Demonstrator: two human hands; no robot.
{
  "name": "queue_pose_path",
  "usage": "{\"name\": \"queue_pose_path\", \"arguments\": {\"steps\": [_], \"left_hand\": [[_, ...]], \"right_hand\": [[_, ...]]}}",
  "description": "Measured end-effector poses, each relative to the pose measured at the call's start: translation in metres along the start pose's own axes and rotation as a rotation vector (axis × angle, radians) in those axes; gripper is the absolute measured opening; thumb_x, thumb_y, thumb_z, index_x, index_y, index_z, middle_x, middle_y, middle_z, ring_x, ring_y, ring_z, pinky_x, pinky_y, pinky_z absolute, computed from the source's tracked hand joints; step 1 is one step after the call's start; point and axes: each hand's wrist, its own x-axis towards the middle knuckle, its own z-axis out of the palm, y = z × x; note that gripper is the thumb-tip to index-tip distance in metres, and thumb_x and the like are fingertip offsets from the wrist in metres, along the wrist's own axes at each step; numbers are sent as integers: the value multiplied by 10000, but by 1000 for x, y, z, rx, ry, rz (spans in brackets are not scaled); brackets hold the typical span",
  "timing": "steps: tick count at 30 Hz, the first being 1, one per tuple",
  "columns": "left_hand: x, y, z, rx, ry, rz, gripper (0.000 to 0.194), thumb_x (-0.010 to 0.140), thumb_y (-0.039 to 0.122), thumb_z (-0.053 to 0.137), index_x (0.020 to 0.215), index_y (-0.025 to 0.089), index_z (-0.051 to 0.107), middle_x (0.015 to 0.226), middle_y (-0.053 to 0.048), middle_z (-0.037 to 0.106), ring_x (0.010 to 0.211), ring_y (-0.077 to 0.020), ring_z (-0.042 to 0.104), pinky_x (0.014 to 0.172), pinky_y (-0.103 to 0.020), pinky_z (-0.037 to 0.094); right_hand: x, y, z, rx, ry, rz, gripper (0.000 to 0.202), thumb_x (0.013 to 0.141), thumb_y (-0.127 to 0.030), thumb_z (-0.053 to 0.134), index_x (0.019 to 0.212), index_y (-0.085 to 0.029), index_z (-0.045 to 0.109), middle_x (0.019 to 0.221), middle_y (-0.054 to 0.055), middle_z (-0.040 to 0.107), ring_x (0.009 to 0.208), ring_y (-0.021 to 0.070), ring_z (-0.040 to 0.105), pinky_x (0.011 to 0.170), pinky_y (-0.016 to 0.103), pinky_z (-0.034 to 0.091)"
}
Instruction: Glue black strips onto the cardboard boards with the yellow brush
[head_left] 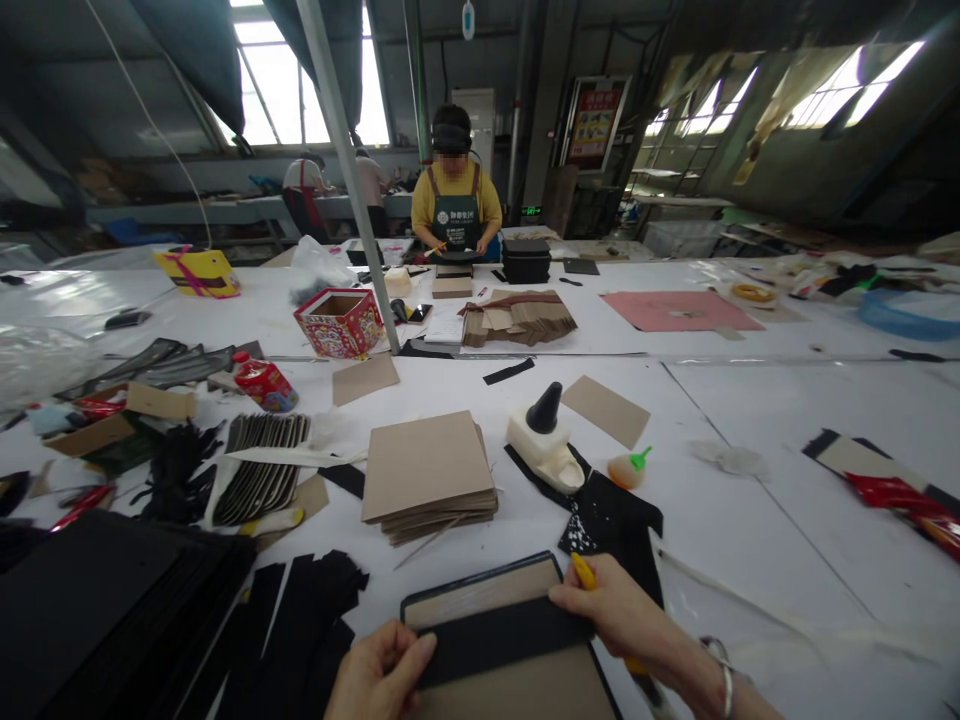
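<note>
At the bottom centre of the frame, the left hand (379, 675) pinched the black strip (495, 640) across the cardboard panel (517, 690), while the right hand (611, 610), clenched on a yellow tool (583, 572), pressed its other end. Uneven pressure could have skewed or wrinkled the strip. Just above on the desk (787, 470), the glue dispenser (546, 440) and cardboard stack (427, 475) crowded the work.

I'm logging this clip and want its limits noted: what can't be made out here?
Head view only:
- Board panel: its near part is cut off by the bottom edge.
- Yellow tool in the right hand: mostly hidden by that hand.
- Left hand: wrist cut off by the bottom edge.
- Co-worker's apron lettering: too small to read.
</note>
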Motion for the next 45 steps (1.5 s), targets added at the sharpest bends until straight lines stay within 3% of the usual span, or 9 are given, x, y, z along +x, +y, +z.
{"name": "queue_pose_path", "arguments": {"steps": [4,8,15,22,37,45], "left_hand": [[5,7,-7,97,36,55,552,711,759,526,634,215,472,490,44,528,386,-79,333,424,-245,201],[9,5,-13,173,52,98,540,752,735,502,614,213,490,483,35,519,459,-113,386,489,-265,276],[18,-1,-13,265,115,100,551,749,731,499,600,201,513,478,32,492,527,-155,461,561,-284,324],[20,4,-9,261,170,93,531,729,708,531,571,201,509,458,42,467,497,-146,448,540,-277,321],[23,0,-8,247,192,68,412,781,571,523,571,221,472,450,52,450,458,-126,389,511,-273,302],[29,-10,-6,222,232,41,527,707,722,516,535,226,467,390,55,428,381,-115,339,445,-263,255]], "right_hand": [[7,-4,0,11,-28,-35,315,646,-440,665,726,-232,441,446,-133,276,366,58,219,344,190,152],[11,-3,0,-10,-25,-22,293,695,-444,607,717,-252,386,430,-139,243,369,73,195,358,202,153],[23,-3,-1,-300,78,-198,255,762,-224,561,565,-214,401,491,-74,359,447,92,325,443,239,224],[21,-17,2,-566,187,-305,296,815,-228,565,580,-219,385,581,-36,442,576,148,422,549,278,253],[25,-12,9,-772,213,-278,319,888,-241,596,630,-225,409,653,13,564,630,192,522,585,293,278],[21,-18,12,-755,242,-266,313,886,-230,605,635,-223,418,666,3,577,647,188,542,592,284,285]]}}
